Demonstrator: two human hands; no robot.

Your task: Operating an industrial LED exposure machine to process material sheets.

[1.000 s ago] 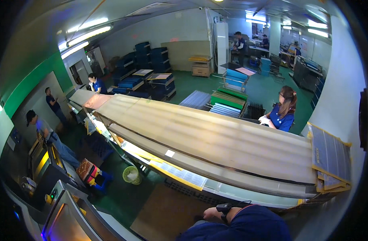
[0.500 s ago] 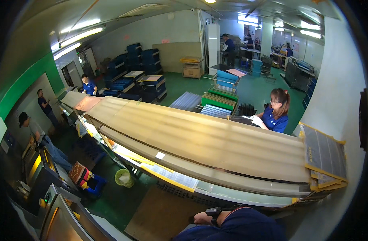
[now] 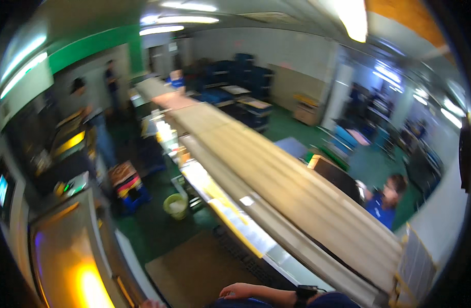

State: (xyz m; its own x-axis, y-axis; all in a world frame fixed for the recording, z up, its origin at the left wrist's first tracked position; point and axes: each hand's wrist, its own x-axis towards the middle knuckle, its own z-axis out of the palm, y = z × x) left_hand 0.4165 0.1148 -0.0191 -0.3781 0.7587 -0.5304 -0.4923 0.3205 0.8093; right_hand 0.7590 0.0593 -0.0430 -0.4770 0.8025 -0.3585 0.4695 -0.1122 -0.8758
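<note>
- As the view swings left, the left hand [image 3: 152, 304] now shows, cut off, near the machine [image 3: 61, 241] at lower left.
- Machine: flat, glossy panel, newly glaring yellow.
- Right hand [image 3: 236, 291]: fingers bent, below the long, tan, banded belt [image 3: 276, 179].
- I cannot tell whether either grips anything.

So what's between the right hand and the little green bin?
In the head view, a flat brown sheet, then a strip of dark green floor, lie between the right hand and the green bin.
</note>
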